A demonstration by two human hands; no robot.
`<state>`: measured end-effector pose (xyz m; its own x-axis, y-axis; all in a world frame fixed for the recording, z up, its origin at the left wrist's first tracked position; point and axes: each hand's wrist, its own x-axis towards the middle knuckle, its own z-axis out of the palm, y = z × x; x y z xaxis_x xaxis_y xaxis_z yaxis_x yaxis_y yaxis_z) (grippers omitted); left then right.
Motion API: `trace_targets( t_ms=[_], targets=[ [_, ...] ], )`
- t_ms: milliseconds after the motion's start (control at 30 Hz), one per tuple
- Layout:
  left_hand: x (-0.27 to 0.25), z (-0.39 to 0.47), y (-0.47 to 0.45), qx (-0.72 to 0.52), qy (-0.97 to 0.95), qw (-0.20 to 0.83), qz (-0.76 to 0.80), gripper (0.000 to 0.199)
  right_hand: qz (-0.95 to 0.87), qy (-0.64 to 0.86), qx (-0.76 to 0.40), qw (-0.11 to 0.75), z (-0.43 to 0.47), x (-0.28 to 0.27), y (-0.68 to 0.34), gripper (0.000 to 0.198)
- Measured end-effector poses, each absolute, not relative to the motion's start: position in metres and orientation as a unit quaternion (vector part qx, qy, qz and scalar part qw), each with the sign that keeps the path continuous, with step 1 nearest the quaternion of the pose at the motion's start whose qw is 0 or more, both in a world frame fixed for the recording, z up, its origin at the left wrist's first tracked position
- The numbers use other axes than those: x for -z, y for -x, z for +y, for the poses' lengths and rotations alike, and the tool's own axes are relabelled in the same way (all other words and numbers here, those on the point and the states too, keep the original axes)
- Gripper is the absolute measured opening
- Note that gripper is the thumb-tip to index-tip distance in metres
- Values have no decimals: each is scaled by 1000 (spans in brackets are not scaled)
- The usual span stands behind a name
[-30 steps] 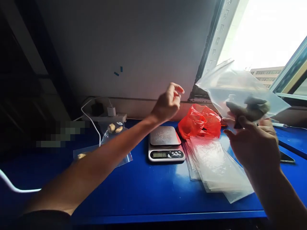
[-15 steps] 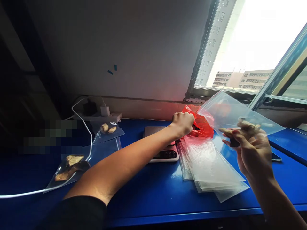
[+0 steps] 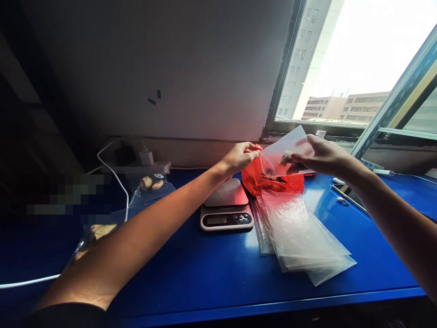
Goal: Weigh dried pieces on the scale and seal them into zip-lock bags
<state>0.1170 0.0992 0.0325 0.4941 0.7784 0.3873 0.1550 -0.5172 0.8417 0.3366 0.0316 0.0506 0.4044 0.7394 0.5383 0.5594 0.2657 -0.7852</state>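
Observation:
My left hand pinches the gathered rim of a red plastic bag, holding it up on its left side. Dark contents show at the bag's mouth, too unclear to name. My right hand grips a clear plastic bag, tilted leftward over the red bag's opening. Fingers and dark shapes blur through the clear film, so whether pieces are still inside is unclear. Left of the red bag stands a kitchen scale with crumbs on its plate and a lit display. A stack of flat clear bags lies in front.
On the left, two clear bags hold pale dried pieces and larger tan pieces. A white cable runs past them from a charger on a power strip. A phone and earbuds lie at right.
My right hand has moved left with the clear bag, to the red bag's mouth. My left hand has shifted left and back, pulling the red rim up and uncovering the scale.

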Motion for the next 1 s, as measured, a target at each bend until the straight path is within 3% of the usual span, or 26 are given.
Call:
trace_targets(
  t_ms=[100, 233, 400, 600, 767, 867, 1000],
  targets=[
    [-34, 98, -116, -399, -755, 427, 298, 18, -598, 647, -48, 470, 54, -66, -339, 18],
    [-33, 93, -111, -396, -749, 421, 324, 15, -574, 633, -87, 512, 65, -81, -345, 16],
    [-25, 82, -90, -413, -744, 366, 377, 15, -569, 691, 21, 446, 30, -108, -346, 28],
    [-17, 59, -40, -419, -738, 339, 407, 11, -493, 604, 75, 622, -9, -103, -319, 23],
    [-12, 43, 3, -433, -705, 332, 452, 11, -544, 440, -67, 711, 4, -61, -276, 14],
    [-6, 40, 19, -454, -677, 338, 469, 9, -571, 383, -169, 706, 7, -35, -246, 15],
    [5, 37, 25, -445, -657, 426, 434, 17, -555, 388, -273, 683, 4, -7, -221, 22]
  ],
)
